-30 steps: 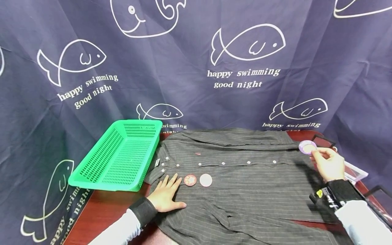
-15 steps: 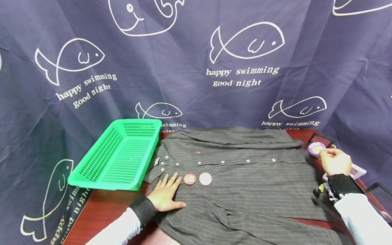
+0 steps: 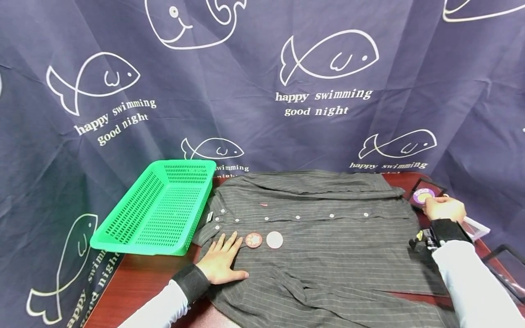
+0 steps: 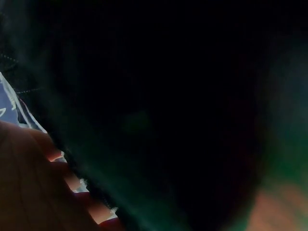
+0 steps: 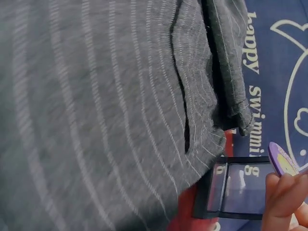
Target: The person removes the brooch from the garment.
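Currently right hand (image 3: 445,209) is pinching purple badge (image 3: 422,195), likely light, stiff, best rim-held; left hand (image 3: 220,262) is lying flat on shirt (image 3: 328,255).

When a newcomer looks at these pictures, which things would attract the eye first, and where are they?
Probably the bright green basket comes first, at the left of the head view, against the dark blue curtain with white fish drawings. Next would be the striped shirt spread beside it, the left hand resting on it. Then the small purple badge, pinched by the right hand at the far right.
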A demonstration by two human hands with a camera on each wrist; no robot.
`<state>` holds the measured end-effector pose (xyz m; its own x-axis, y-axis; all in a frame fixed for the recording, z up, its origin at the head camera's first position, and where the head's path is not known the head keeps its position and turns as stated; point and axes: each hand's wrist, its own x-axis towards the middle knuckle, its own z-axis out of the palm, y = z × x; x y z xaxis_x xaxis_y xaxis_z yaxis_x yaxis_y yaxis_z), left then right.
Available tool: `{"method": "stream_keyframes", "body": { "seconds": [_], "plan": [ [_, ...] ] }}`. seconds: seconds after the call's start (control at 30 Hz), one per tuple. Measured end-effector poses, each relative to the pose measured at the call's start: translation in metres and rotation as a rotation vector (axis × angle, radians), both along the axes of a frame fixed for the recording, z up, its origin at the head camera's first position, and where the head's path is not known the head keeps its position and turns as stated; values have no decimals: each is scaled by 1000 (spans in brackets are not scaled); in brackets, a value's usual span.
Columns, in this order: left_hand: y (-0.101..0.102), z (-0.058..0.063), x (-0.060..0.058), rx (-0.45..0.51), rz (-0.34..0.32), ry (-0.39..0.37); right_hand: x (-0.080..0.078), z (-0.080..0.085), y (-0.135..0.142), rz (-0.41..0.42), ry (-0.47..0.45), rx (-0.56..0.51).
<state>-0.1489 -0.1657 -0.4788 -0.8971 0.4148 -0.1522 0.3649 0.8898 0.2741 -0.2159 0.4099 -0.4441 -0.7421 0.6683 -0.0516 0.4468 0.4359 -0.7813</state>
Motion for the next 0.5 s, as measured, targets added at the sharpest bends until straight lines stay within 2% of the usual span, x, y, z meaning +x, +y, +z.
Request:
{"method": "stream_keyframes", "body": {
  "seconds": [0.07,0.17,0.3,0.43,0.5],
  "plan": [
    [0,0,0,-2,-3,5,-5,0,3,4,-40,26],
    [0,0,0,-2,-6,10,-13,-3,7,36,-138,129],
    [-1,-3,1,-2,-6,9,-20,-12,7,35,-250,222],
    [-2,-5,0,3,-6,7,-22,-17,3,-32,-250,162],
    [-3,-7,0,1,-9,9,-22,-16,1,-65,-234,95]
  ]
}}
